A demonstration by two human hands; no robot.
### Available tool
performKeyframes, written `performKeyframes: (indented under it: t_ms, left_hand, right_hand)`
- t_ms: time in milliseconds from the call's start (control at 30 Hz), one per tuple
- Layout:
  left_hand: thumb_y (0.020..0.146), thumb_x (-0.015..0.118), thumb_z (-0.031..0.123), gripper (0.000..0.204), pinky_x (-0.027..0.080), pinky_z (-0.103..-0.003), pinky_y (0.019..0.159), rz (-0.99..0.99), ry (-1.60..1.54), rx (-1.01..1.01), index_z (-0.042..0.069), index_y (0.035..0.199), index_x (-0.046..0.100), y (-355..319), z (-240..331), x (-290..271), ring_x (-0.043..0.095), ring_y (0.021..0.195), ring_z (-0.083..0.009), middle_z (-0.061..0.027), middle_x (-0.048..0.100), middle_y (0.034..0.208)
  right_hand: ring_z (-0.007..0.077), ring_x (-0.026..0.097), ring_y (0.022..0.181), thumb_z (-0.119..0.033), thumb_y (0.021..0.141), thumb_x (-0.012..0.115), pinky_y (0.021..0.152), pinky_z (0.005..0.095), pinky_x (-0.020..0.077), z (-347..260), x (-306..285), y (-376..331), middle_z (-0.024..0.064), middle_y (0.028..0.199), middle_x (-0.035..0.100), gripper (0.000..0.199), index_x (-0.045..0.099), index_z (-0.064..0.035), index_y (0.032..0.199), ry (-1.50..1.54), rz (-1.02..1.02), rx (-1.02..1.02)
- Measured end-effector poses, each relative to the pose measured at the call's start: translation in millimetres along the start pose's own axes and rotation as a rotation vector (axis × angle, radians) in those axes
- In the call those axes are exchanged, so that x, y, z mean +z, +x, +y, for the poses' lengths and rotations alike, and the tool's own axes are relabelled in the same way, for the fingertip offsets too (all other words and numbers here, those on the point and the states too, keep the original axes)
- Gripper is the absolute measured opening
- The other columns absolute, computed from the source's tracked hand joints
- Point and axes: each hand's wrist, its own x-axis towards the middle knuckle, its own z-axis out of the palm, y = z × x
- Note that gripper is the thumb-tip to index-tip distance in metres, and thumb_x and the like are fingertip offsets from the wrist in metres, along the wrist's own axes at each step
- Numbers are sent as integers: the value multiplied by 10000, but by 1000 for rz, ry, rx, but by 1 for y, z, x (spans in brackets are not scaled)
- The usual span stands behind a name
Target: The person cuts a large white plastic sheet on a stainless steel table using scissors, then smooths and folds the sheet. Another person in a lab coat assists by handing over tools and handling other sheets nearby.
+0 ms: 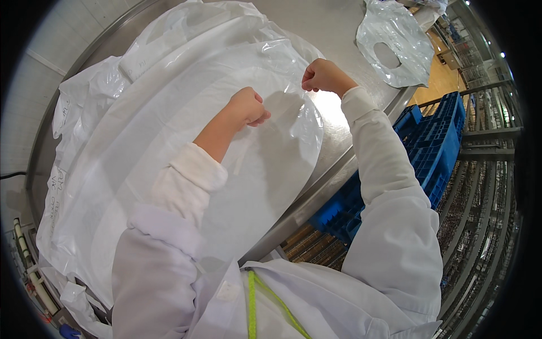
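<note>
A large sheet of clear-white plastic, seemingly a bag [226, 181], lies spread in layers over a metal table [333, 34]. My right hand [326, 77] is closed in a pinch at the far right edge of the plastic, and the film runs down from its fingertips. Above the middle of the same plastic is my left hand [248, 107], its fingers curled together; whether film is caught between them is hidden. The plastic has a glossy, wrinkled border near my right hand. White rolled sleeves cover both forearms.
Bunched plastic bags [84, 101] with handwriting lie along the table's left side. Another clear plastic piece with an oval hole [395, 34] rests at the far right corner. Blue plastic pallets [443, 147] and metal racks [485, 186] stand right of the table.
</note>
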Motion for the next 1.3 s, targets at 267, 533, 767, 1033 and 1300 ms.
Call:
performKeyframes:
  t_ms: [267,533,767,1033,1300]
  left_hand:
    - [751,702,2,415,516,-278,638,-65,-152,-55,8,1072,439,9,-5,-4,597,698,-165,-112,600,841]
    - [736,728,16,426,500,-267,581,46,-52,-11,20,1015,406,21,-15,6,596,647,-160,-128,615,807]
    - [734,720,5,414,407,-261,485,70,-27,-7,48,946,367,26,-15,7,510,530,-133,-120,604,723]
    - [729,717,-6,413,351,-270,462,86,-4,-26,69,900,349,21,-10,8,477,513,-120,-123,594,690]
    - [737,716,-7,404,387,-271,457,102,-14,-38,64,898,353,27,-13,11,558,555,-150,-135,599,721]
  right_hand:
    - [120,520,613,-171,675,695,511,289,405,6,5,12,5,711,625,129,651,-76,750,29,-56,150]
    - [141,522,613,-184,637,743,499,302,395,28,19,36,20,699,612,200,678,-62,782,-14,-67,97]
    - [203,586,718,-198,628,768,553,354,451,28,23,48,60,809,647,255,690,-63,829,-90,-89,151]
    - [262,620,829,-183,611,781,619,416,491,27,23,54,104,898,663,305,688,-49,869,-47,-121,226]
    - [251,623,809,-161,593,783,671,370,487,30,26,55,120,853,666,303,686,-21,843,-2,-82,202]
